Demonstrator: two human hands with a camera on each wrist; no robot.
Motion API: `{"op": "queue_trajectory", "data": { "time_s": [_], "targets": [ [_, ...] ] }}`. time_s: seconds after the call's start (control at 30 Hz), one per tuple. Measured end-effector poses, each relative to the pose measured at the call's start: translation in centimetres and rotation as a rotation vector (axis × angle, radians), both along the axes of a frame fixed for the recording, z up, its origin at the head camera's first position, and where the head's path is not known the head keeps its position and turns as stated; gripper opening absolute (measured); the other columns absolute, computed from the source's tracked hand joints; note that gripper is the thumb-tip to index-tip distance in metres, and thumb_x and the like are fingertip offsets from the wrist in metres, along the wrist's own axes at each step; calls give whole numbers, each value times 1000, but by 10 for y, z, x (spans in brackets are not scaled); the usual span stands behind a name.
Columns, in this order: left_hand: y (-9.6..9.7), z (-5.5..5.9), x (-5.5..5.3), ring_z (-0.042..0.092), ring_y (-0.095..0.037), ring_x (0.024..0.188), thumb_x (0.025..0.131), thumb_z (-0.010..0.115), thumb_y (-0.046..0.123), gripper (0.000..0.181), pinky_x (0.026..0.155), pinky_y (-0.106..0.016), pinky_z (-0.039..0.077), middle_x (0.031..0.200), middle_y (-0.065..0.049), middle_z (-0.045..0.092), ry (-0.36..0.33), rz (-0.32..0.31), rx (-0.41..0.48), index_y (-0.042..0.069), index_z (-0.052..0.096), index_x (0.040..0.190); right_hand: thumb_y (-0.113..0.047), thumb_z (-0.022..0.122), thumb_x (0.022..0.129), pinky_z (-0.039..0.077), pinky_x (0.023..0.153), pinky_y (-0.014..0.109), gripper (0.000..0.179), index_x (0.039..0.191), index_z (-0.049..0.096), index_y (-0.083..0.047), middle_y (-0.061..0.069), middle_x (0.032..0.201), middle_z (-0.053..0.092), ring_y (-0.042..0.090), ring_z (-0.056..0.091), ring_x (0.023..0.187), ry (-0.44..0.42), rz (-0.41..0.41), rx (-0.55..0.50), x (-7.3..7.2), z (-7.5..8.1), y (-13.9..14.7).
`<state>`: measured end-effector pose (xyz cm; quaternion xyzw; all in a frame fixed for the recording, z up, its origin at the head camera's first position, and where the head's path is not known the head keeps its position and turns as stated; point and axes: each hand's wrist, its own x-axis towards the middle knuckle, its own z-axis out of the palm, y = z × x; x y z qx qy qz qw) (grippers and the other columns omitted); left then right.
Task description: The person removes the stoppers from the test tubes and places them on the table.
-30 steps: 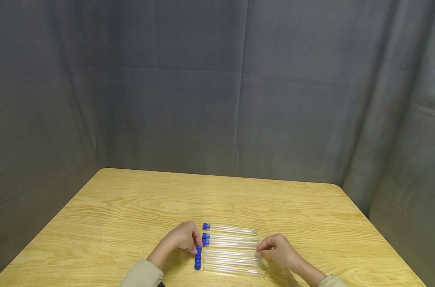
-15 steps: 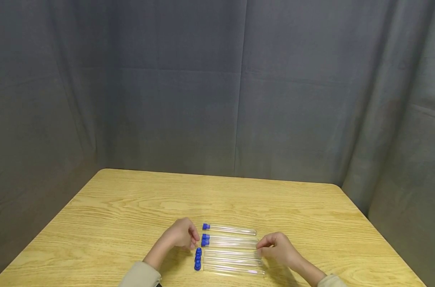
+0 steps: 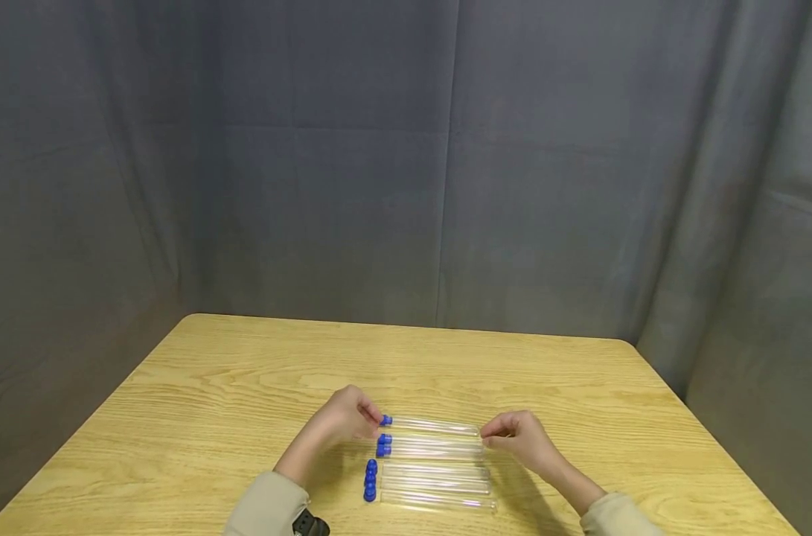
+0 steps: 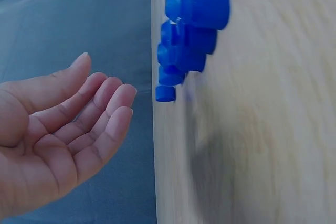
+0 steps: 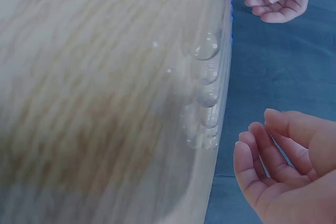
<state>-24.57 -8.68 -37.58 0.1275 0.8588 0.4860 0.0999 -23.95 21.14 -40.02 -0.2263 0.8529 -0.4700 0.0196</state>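
Several clear test tubes lie side by side across the table in the head view. The farthest test tube has a blue cap at its left end, as do the two capped tubes beside it. Nearer tubes lie uncapped, with loose blue caps in a column at their left ends. My left hand hovers by the farthest cap, fingers relaxed and holding nothing in the left wrist view. Near that tube's rounded end is my right hand, its fingers loosely bent around nothing in the right wrist view.
The wooden table extends behind and to both sides of the tubes. Grey curtains hang behind it and along the sides. A black watch shows at the left sleeve.
My left hand has moved away from the loose caps, up to the farthest capped tube. My right hand has shifted away from the person, from the middle tubes to the farthest tube's end.
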Motion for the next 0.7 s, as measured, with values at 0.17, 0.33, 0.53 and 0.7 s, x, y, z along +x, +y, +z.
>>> {"op": "queue_trajectory", "data": {
  "time_s": [0.17,0.33,0.53,0.7],
  "targets": [
    [3,2,-4,55,-13,62,71,70,-6,15,58,-29,52,69,-4,59,7,5,-4,-6,64,84,3,64,78,50,62,23,8,83,64,9,16,81,64,16,59,70,16,-10,28,-3,-4,-1],
    [2,1,-4,57,-14,62,73,69,-5,15,62,-33,53,71,-5,59,-21,23,17,-8,63,86,3,64,78,49,61,22,9,83,64,9,17,81,63,15,58,70,25,6,34,-4,-4,-1],
    [-2,-5,-6,60,-19,64,76,67,-2,10,61,-33,53,71,-7,59,-41,40,15,-6,62,83,3,66,76,50,60,23,9,82,64,9,16,80,64,17,58,69,36,26,48,-6,-6,-1],
    [-5,-9,-7,62,-21,63,78,66,0,8,59,-32,54,71,-7,60,-48,57,28,-6,61,81,4,66,76,50,61,21,7,82,65,7,14,81,64,14,58,69,42,30,86,-7,-8,-1]
  ]
}}
